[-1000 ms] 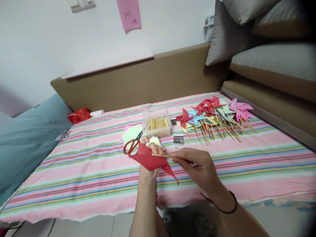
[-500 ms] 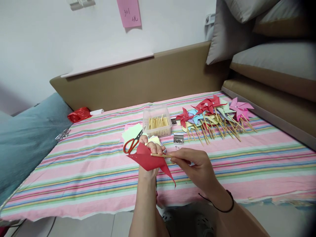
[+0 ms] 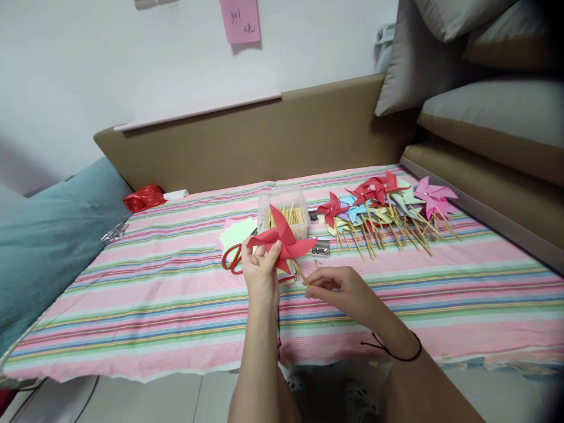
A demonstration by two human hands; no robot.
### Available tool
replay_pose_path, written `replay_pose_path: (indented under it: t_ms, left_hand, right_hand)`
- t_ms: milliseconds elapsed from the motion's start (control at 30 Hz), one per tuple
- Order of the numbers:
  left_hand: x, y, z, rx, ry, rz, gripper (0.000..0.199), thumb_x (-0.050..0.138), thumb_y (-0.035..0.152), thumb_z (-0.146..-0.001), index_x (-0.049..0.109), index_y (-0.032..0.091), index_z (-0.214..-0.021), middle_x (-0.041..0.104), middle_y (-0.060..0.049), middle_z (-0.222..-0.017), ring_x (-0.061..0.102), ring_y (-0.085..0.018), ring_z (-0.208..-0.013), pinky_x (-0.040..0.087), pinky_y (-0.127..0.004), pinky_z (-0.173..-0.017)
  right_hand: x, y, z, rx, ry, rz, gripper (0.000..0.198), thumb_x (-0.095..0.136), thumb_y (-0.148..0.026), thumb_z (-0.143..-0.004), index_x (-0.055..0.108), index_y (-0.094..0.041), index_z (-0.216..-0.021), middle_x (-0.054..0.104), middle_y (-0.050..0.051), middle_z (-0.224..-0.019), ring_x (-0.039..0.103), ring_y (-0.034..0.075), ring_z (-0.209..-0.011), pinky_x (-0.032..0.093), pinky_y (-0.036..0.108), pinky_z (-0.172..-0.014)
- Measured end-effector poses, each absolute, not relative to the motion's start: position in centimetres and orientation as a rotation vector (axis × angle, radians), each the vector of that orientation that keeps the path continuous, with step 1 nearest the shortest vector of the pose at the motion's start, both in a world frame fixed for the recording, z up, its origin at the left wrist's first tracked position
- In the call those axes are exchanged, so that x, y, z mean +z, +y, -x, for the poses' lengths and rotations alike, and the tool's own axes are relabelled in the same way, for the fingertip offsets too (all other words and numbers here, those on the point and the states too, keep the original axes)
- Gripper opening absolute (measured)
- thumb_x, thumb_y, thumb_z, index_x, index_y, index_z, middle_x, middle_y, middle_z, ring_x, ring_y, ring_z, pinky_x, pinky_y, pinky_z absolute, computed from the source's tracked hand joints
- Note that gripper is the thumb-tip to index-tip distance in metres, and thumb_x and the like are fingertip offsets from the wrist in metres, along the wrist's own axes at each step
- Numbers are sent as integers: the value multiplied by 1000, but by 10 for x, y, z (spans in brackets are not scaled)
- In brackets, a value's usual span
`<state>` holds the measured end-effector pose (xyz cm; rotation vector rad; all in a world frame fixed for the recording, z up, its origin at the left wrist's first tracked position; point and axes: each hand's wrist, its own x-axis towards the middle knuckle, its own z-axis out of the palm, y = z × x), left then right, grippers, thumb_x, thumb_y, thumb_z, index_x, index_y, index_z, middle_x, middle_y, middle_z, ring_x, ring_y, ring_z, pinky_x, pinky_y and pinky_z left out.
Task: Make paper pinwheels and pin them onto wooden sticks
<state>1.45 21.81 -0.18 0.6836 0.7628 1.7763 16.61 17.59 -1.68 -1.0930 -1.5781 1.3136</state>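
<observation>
Nearest, the fingers of the right hand point(image 3: 343, 291) pinch a slim wooden stick point(image 3: 301, 274); those of the left hand point(image 3: 259, 276) grip a red paper pinwheel point(image 3: 288, 249) with pointed, folded blades, above wrinkled striped cloth point(image 3: 132, 317). Farther back are red-handled scissors point(image 3: 224, 257), a clear plastic box point(image 3: 263, 212) of sticks and a smooth brown backboard point(image 3: 242, 147).

Has pinwheel point(image 3: 287, 241) between left hand point(image 3: 261, 269) and right hand point(image 3: 338, 285), above cloth point(image 3: 154, 326); has scissors point(image 3: 238, 255) just left of the grip, paper sheets point(image 3: 238, 232) left and behind; has sticks point(image 3: 295, 215) in box point(image 3: 264, 212) behind, small case point(image 3: 321, 249) just right, pinwheel heap point(image 3: 378, 202) farther right and behind; has plastic bag point(image 3: 144, 199) far left, cushions point(image 3: 493, 114) far right, both behind.
</observation>
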Motion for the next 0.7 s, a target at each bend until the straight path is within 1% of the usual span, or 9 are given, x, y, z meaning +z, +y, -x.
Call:
replay_pose_path:
  t_ms: [167, 433, 567, 700]
  left_hand:
    - [-1, 219, -14, 1799, 835, -656, 49, 85, 15, -53, 53, 18, -91, 72, -2, -78, 69, -13, -73, 52, -23, -71]
    - [-1, 220, -14, 1842, 936, -639, 60, 86, 17, -47, 51, 19, -96, 72, -2, -77, 68, -14, -68, 52, -25, -68]
    - [-4, 221, -15, 1846, 956, -702, 60, 85, 19, -52, 49, 20, -100, 71, -2, -77, 67, -13, -67, 52, -25, -67]
    - [-4, 221, -16, 1793, 937, -724, 60, 83, 23, -58, 46, 22, -105, 69, 0, -77, 67, -12, -69, 51, -25, -69]
  right_hand:
    - [-22, 176, -167, 1435, -1568, 1114, 12, 72, -29, -74, 70, -17, -71, 70, 1, -65, 65, 15, -63, 51, 25, -59]
    - [-30, 180, -170, 1589, -1442, 1099, 16, 74, -33, -71, 72, -17, -74, 73, 5, -71, 68, 17, -70, 53, 26, -66]
    - [-32, 180, -171, 1630, -1395, 1075, 16, 75, -32, -71, 73, -17, -74, 73, 4, -71, 68, 18, -71, 53, 28, -68]
    - [-31, 181, -173, 1598, -1366, 1082, 16, 75, -33, -71, 73, -18, -74, 73, 4, -71, 68, 17, -71, 53, 28, -68]
